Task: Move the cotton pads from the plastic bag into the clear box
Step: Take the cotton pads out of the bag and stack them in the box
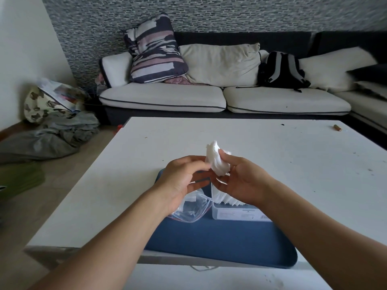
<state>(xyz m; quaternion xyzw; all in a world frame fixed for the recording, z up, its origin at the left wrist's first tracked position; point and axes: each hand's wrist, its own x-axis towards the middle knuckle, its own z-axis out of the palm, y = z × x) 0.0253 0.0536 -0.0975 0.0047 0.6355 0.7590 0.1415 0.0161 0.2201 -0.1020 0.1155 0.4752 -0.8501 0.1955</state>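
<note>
Both forearms reaching in from 6 o'clock, bare, converging above the desk (272, 147). Left hand (184, 176) raised, fingers curled, tips pinching the lower left edge of a bunch of cotton pads (215, 160). Right hand (240, 181) palm inward, thumb and fingers grasping the same bunch from 3 o'clock. Pads white, soft, ragged at the top, held clear of the surface. Below, at 6 o'clock from the hands: clear box (236, 213), rigid plastic, stacked white pads showing inside; plastic bag (190, 208) just beside it at 9 o'clock, crinkled, see-through, partly hidden by the left wrist. Both on a blue mat (209, 241), rounded corners. Box's far side hidden behind the right hand.
</note>
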